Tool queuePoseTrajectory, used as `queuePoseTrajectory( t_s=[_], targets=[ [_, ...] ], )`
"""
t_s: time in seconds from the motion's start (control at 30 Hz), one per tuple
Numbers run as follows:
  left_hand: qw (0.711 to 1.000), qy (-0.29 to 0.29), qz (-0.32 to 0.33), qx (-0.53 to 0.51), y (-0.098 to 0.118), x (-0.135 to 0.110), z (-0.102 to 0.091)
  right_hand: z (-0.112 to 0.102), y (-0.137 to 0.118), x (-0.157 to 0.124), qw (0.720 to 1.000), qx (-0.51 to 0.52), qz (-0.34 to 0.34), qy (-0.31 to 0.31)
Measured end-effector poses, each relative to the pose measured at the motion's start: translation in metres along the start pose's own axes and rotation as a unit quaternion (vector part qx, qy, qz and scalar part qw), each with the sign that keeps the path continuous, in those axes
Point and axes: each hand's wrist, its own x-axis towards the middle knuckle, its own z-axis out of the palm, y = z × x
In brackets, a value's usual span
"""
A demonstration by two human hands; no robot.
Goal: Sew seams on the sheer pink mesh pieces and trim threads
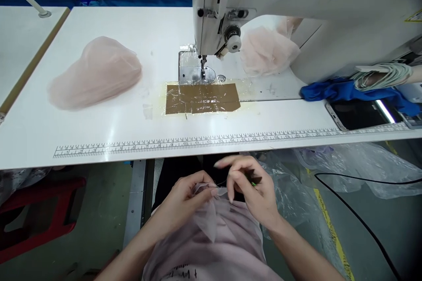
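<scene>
Just in front of the table edge, above my lap, my left hand (191, 196) pinches a piece of sheer pale pink fabric (207, 219) between thumb and fingers. The loose part of the fabric hangs down against my shirt. Close to its right side, my right hand (253, 186) is curled, with the index finger stretched toward the left hand. Tucked in its palm is a small dark tool (254, 178) with a green part, mostly hidden by the fingers. A fine thread seems to run from the fabric toward the right hand.
A sewing machine (211, 22) stands on the white table (132, 129), which has a printed ruler along its front. Sheer pink fabric pieces lie left (99, 74) and right (268, 50) of the needle. A phone (362, 114) and blue cloth (346, 90) lie at right; a red stool (49, 224) stands lower left.
</scene>
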Motion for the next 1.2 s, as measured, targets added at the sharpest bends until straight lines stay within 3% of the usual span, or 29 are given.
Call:
queuePoseTrajectory(
  t_s=[0.07,0.1,0.2,0.27,0.3,0.37,0.4,0.43,0.47,0.53,0.57,0.63,0.7,0.8,1.0,1.1,1.2],
  targets=[
    [0.999,-0.035,0.003,-0.009,0.001,-0.002,0.0,0.003,-0.005,-0.002,0.993,0.064,0.066,-0.076],
    [0.998,-0.059,-0.001,-0.004,0.002,-0.003,0.0,0.003,-0.007,-0.003,0.993,0.044,0.062,-0.091],
    [0.989,-0.138,-0.022,0.043,0.002,-0.008,-0.002,-0.011,-0.011,0.0,0.99,-0.125,-0.043,-0.043],
    [0.98,-0.18,-0.024,0.086,0.001,-0.011,-0.005,-0.03,-0.015,0.005,0.965,-0.217,-0.121,0.079],
    [0.977,-0.187,-0.021,0.101,0.001,-0.012,-0.006,-0.041,-0.018,0.007,0.942,-0.243,-0.144,0.181],
    [0.98,-0.163,-0.014,0.114,0.001,-0.014,-0.009,-0.064,-0.025,0.009,0.875,-0.253,-0.175,0.373],
    [0.984,-0.137,-0.01,0.11,0.001,-0.014,-0.011,-0.073,-0.029,0.007,0.852,-0.254,-0.202,0.41],
    [0.989,-0.109,-0.007,0.096,0.002,-0.014,-0.012,-0.08,-0.033,0.004,0.857,-0.27,-0.183,0.4],
    [0.993,-0.085,-0.002,0.08,0.003,-0.013,-0.013,-0.084,-0.037,0.0,0.886,-0.286,-0.122,0.345],
    [0.997,-0.055,0.01,0.044,0.007,-0.012,-0.015,-0.083,-0.042,-0.01,0.952,-0.273,0.014,0.136],
    [0.999,-0.046,0.014,0.025,0.009,-0.011,-0.016,-0.078,-0.042,-0.014,0.969,-0.238,0.063,0.028],
    [0.999,-0.042,0.02,-0.006,0.014,-0.009,-0.017,-0.063,-0.039,-0.017,0.971,-0.171,0.13,-0.106],
    [0.998,-0.046,0.026,-0.025,0.019,-0.008,-0.019,-0.046,-0.031,-0.012,0.962,-0.123,0.169,-0.174],
    [0.998,-0.044,0.027,-0.029,0.025,-0.008,-0.024,-0.024,-0.018,0.001,0.96,-0.075,0.181,-0.202],
    [0.996,-0.006,0.047,0.08,0.028,-0.015,-0.027,-0.006,-0.021,0.016,0.991,-0.082,0.08,-0.076],
    [0.969,0.058,0.095,0.219,0.023,-0.015,-0.024,-0.024,-0.031,0.013,0.985,-0.12,0.04,-0.121],
    [0.891,0.162,0.247,0.345,0.016,-0.014,-0.022,-0.064,-0.03,-0.001,0.944,-0.225,0.048,-0.237]
  ],
)
